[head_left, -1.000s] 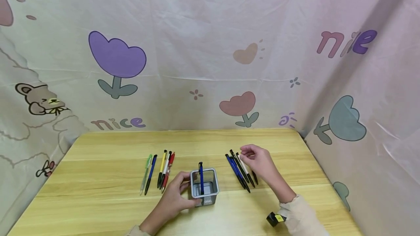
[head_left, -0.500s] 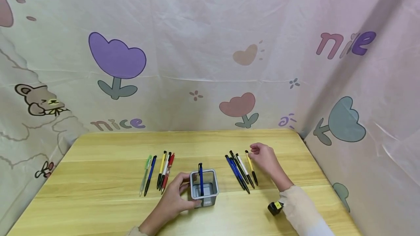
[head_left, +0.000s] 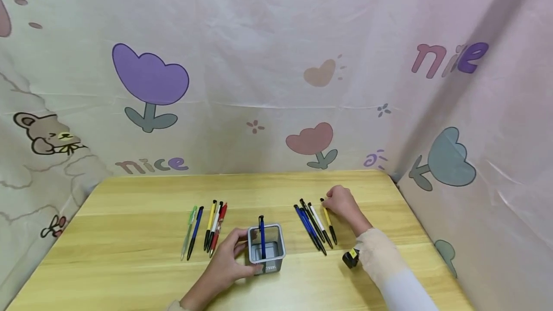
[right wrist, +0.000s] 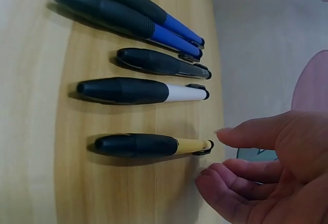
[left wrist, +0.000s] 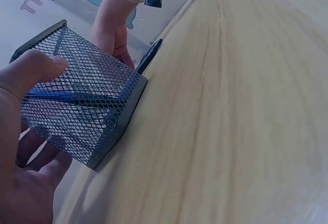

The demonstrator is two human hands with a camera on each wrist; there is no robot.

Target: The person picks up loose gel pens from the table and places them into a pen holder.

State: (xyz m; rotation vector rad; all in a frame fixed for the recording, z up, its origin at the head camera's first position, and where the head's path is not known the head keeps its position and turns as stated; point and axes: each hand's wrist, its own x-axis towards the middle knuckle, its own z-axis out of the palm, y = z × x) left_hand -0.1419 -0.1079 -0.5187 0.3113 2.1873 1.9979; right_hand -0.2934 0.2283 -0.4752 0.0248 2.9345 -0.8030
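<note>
My left hand [head_left: 226,260] grips a silver wire-mesh pen holder [head_left: 273,265] by its side, thumb at the front and fingers behind. One blue pen [head_left: 262,239] leans upright inside it; in the left wrist view the mesh [left wrist: 92,80] shows the pen through its wall. My right hand [head_left: 343,204] is at the top end of a yellow pen [head_left: 327,220] lying on the table. In the right wrist view the thumb [right wrist: 246,131] and fingers stand apart on either side of that pen's clip end. Beside it lie a white pen [right wrist: 187,93], a black pen [right wrist: 159,62] and two blue pens [right wrist: 174,40].
Left of the holder, a second group lies on the wooden table [head_left: 142,234]: a green pen [head_left: 190,227], a blue pen [head_left: 196,232], a yellow pen [head_left: 210,222], a white pen [head_left: 216,222] and a red pen [head_left: 220,227]. Printed cloth [head_left: 250,61] hangs behind the table.
My right hand has moved from over the right-hand pens to the right, uncovering the yellow pen, then in to its top end. The left hand keeps its grip on the holder.
</note>
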